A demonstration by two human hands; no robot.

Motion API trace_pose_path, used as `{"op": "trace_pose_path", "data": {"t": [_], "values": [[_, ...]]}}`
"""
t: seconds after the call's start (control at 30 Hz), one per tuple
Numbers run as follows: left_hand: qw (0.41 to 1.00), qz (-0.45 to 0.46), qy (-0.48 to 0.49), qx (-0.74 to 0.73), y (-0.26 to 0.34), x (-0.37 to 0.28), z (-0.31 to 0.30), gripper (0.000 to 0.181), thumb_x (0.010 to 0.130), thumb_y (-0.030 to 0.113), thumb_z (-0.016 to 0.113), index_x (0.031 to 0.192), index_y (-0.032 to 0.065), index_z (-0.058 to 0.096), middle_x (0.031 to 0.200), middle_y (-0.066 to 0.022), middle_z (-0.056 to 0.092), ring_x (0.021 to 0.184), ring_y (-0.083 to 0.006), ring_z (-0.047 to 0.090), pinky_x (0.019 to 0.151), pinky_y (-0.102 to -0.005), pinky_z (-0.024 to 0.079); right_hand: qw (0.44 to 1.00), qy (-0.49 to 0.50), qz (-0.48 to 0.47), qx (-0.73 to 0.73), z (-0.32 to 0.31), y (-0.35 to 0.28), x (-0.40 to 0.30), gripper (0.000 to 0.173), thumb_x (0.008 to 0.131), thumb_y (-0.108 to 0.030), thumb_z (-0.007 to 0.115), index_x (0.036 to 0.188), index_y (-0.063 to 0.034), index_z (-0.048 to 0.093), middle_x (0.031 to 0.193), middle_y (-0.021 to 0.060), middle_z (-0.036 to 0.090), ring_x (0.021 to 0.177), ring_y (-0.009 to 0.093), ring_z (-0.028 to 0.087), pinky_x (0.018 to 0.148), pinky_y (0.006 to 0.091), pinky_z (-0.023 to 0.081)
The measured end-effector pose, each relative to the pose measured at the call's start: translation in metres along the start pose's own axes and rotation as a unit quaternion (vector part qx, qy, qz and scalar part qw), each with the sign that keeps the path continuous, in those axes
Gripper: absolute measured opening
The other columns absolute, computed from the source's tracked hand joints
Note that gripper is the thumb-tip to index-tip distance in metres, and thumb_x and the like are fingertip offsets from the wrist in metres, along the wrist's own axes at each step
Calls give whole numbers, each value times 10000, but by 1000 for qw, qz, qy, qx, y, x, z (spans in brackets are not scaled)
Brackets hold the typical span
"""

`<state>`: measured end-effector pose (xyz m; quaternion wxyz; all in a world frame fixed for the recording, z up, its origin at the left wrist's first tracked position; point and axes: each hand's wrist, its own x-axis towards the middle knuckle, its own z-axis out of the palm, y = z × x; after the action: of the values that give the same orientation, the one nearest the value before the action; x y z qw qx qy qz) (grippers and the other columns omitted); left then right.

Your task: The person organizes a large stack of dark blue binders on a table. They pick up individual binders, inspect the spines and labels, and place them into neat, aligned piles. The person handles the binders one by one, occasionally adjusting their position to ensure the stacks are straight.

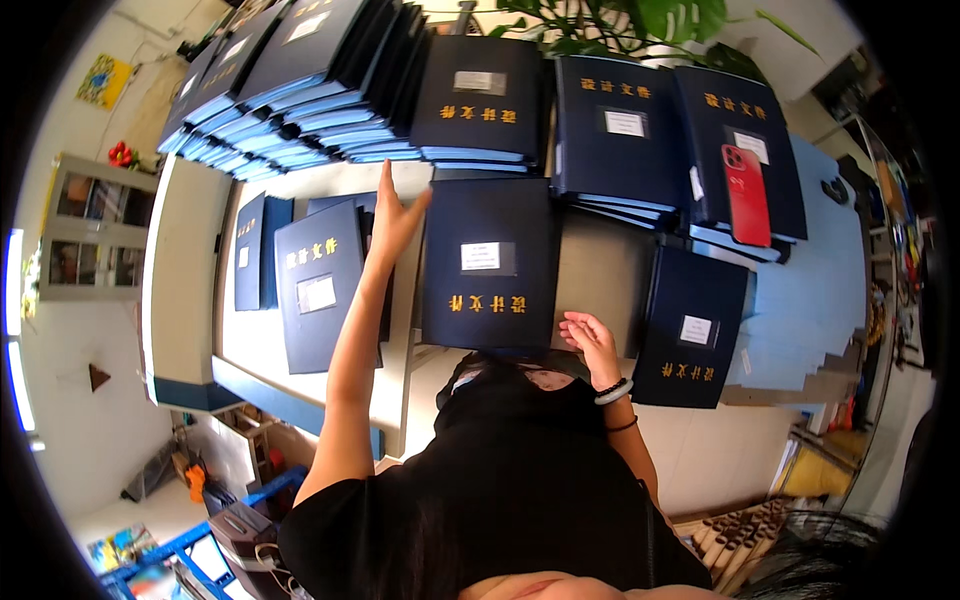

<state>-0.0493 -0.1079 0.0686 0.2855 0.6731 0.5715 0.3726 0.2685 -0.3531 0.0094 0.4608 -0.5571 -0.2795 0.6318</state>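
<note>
A dark blue document binder (487, 217) with gold lettering and a white label lies closed in front of my body. My left hand (397, 214) is raised at its far left corner, fingers spread, with nothing in it. Whether a fingertip touches the binder I cannot tell. My right hand (589, 334), wrist in a pale bangle and dark bands, hovers by the near right corner with loosely curled fingers and holds nothing. To the left another binder (319, 292) lies at a slant, and one more (694, 330) lies to the right.
Many similar binders (300, 82) are stacked at the far left. More piles (476, 97) (619, 142) stand along the back, with a red phone (748, 196) on the right-hand pile. Light blue sheets (810, 300) lie at the right. A leafy plant (675, 22) stands behind.
</note>
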Motion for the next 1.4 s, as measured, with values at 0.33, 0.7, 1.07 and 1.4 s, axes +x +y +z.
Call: {"op": "trace_pose_path", "data": {"t": [0.33, 0.7, 1.07, 1.4], "values": [[891, -298, 160, 303, -79, -190, -148, 978, 881, 647, 541, 1495, -41, 218, 1517, -346, 216, 1389, -537, 229, 1124, -577, 238, 995, -36, -66, -63, 24, -7, 28, 222, 943, -36, 587, 1152, 37, 605, 1037, 95, 662, 964, 138, 630, 885, 273, 516], [852, -457, 243, 82, -132, -288, -211, 855, 856, 555, 664, 1427, -19, 389, 1316, -222, 546, 1169, -281, 563, 926, -396, 462, 982, -50, -90, -156, 36, -13, 45, 222, 947, -71, 599, 1149, 20, 614, 1061, 67, 654, 961, 131, 608, 887, 266, 502], [752, -281, 367, -470, -174, -287, -189, 487, 868, 275, 692, 1274, 61, 527, 1092, -51, 616, 1016, -171, 589, 880, -318, 486, 986, -23, -70, -148, 15, -6, 44, 255, 952, -96, 599, 1191, -6, 601, 1078, 56, 643, 968, 117, 594, 777, 239, 479], [760, -273, 460, -369, -63, -269, -88, 522, 881, 215, 695, 1288, 29, 426, 1164, -89, 570, 1057, -180, 568, 920, -307, 463, 978, -59, -19, -199, 13, 0, 49, 311, 950, -130, 613, 1238, -34, 549, 1059, 27, 624, 910, 89, 580, 724, 231, 468]]}}
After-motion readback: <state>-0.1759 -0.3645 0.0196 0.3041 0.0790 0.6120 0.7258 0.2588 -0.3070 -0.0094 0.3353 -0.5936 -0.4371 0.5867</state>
